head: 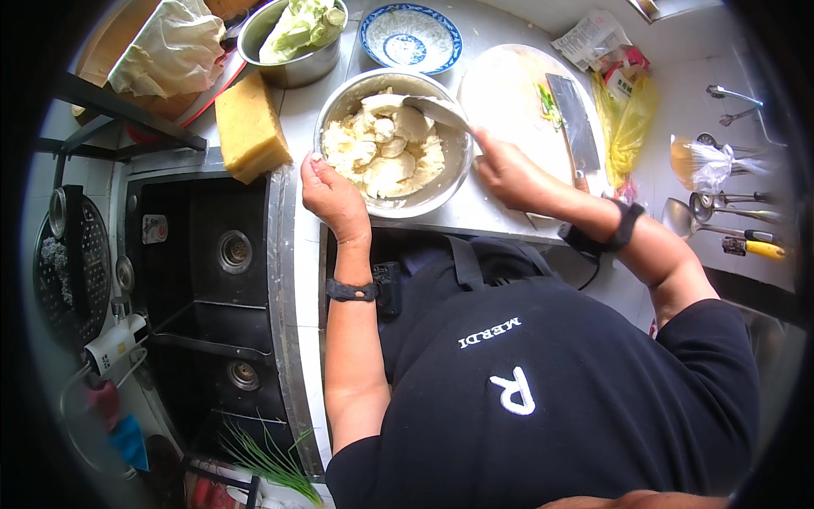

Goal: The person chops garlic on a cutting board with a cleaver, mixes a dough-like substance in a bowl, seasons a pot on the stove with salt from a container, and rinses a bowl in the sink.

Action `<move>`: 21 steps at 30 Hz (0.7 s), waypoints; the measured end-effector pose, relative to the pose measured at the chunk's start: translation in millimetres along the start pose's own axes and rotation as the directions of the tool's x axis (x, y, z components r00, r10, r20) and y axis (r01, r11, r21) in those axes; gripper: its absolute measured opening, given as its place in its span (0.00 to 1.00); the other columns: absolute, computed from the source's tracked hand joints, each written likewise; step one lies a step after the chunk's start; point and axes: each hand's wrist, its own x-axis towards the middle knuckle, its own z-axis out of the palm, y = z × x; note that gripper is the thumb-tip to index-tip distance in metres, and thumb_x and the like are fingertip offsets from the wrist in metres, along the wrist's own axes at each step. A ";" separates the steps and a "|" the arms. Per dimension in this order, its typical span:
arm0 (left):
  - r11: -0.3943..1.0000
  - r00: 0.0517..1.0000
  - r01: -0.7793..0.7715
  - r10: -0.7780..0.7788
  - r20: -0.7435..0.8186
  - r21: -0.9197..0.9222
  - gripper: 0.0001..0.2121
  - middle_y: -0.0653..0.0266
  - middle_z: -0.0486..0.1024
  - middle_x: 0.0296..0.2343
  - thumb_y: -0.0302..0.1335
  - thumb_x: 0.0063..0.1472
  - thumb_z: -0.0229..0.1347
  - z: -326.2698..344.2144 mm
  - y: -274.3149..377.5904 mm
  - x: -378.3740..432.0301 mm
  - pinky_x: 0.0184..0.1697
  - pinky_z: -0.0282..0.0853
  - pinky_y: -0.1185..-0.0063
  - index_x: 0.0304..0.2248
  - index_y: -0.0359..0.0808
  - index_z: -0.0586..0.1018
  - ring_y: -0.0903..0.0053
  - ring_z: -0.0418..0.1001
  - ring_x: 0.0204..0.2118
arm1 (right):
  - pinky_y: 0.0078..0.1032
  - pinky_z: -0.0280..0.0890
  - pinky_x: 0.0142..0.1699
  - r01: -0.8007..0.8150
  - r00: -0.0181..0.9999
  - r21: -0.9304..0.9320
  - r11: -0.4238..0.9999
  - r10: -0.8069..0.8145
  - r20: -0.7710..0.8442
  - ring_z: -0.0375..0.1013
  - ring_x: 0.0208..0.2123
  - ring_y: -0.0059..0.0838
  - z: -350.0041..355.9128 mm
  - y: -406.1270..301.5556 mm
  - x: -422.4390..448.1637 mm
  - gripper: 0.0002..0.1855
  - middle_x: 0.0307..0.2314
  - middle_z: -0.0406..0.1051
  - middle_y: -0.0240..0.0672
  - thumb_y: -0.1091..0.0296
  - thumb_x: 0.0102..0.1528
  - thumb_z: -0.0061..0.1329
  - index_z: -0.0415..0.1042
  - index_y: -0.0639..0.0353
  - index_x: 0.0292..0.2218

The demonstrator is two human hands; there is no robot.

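A stainless steel bowl (459,167) rests on the counter before me, holding a pale, crumbly mashed food (389,153), perhaps tofu, with larger smooth lumps in it. My left hand (337,198) grips the bowl's left rim between thumb and fingers; white bits cling to a fingertip. In my right hand (518,175) is the handle of a metal spoon (439,109), which slants in over the right rim. Its broad end lies against the mash near the bowl's far side, and its tip is partly hidden.
Right of the bowl, a round cutting board (502,95) bears a cleaver (575,121) and chopped greens (548,105). A blue-rimmed dish (410,38) and a steel pot (299,73) with cabbage stand behind. At left are a yellow sponge block (248,130) and a black double sink (210,267).
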 end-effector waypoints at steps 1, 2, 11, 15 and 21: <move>1.000 1.000 -0.015 0.015 0.008 0.012 0.11 0.44 0.74 0.28 0.24 0.60 0.45 -0.1 -2.4 -0.1 0.37 0.68 0.71 0.37 0.24 0.73 0.57 0.74 0.30 | 0.33 0.61 0.46 -0.054 0.996 0.028 0.998 0.052 0.066 0.70 0.38 0.46 2.2 -9.4 4.4 0.21 0.31 0.69 0.59 0.73 0.57 0.34 0.54 0.72 0.51; 0.999 0.999 -0.031 0.030 0.017 0.024 0.12 0.43 0.74 0.28 0.24 0.60 0.44 -0.4 -5.9 0.1 0.37 0.68 0.71 0.37 0.23 0.73 0.57 0.74 0.30 | 0.34 0.62 0.44 -0.028 0.998 0.031 0.999 0.027 0.054 0.70 0.37 0.46 12.6 -4.9 14.0 0.21 0.30 0.69 0.59 0.75 0.56 0.34 0.54 0.73 0.50; 0.998 0.996 -0.062 0.064 0.070 -0.029 0.12 0.43 0.75 0.28 0.24 0.59 0.45 2.1 -12.8 8.6 0.36 0.68 0.72 0.37 0.22 0.73 0.57 0.74 0.30 | 0.41 0.67 0.35 0.325 0.938 -0.388 0.862 -0.243 0.246 0.72 0.24 0.54 77.4 3.7 72.2 0.23 0.24 0.68 0.63 0.78 0.51 0.33 0.49 0.88 0.46; 0.999 0.999 -0.007 0.009 0.041 -0.053 0.11 0.47 0.75 0.26 0.24 0.59 0.45 2.6 -4.0 7.0 0.34 0.68 0.75 0.36 0.22 0.74 0.64 0.74 0.28 | 0.35 0.66 0.30 0.533 0.843 -0.255 0.807 -0.530 0.085 0.72 0.23 0.49 52.8 5.6 50.3 0.23 0.21 0.68 0.57 0.81 0.52 0.33 0.48 0.85 0.48; 0.983 0.998 0.028 -0.015 0.069 -0.183 0.08 0.62 0.75 0.25 0.23 0.59 0.47 2.0 -22.1 14.0 0.32 0.66 0.81 0.32 0.24 0.73 0.80 0.70 0.27 | 0.28 0.64 0.22 0.537 0.835 -0.628 0.563 -0.463 0.298 0.70 0.17 0.34 -15.2 -2.6 -0.1 0.29 0.15 0.65 0.43 0.83 0.52 0.32 0.46 0.75 0.56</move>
